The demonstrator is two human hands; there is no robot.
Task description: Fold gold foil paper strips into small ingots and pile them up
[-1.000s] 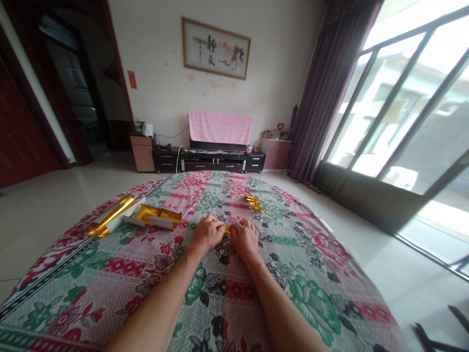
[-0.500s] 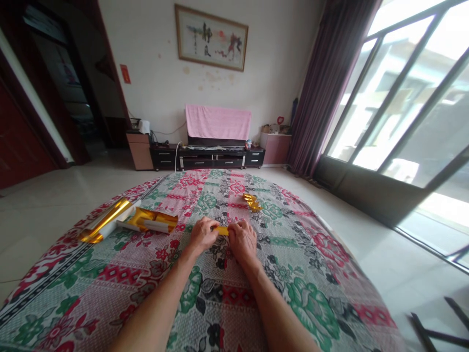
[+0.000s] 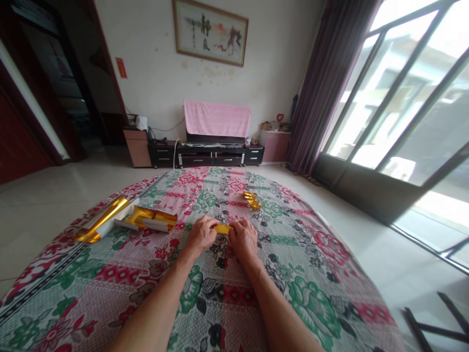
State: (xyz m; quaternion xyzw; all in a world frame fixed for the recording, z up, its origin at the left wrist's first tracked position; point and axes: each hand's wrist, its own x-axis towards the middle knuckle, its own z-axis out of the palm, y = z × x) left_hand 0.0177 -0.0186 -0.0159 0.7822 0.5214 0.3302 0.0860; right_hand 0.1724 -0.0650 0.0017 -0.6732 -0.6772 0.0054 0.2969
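Between my hands, low over the middle of the table, is a small strip of gold foil paper. My left hand pinches its left end, and my right hand grips its right end. The fingers cover both ends, so only the short middle part shows. Beyond my right hand lie several folded gold foil pieces, grouped on the cloth. Over to the left, sheets of gold foil paper with white backing lie partly curled, beside a rolled gold sheet.
A floral cloth in red, green and grey covers the round table. Past its far edge stands a low black cabinet, with a pink cloth draped above it. Dark metal legs stand on the floor at lower right.
Both hands stay in nearly the same place, still holding the gold strip. Its visible part looks slightly tilted or bent now. The camera view has shifted a little.
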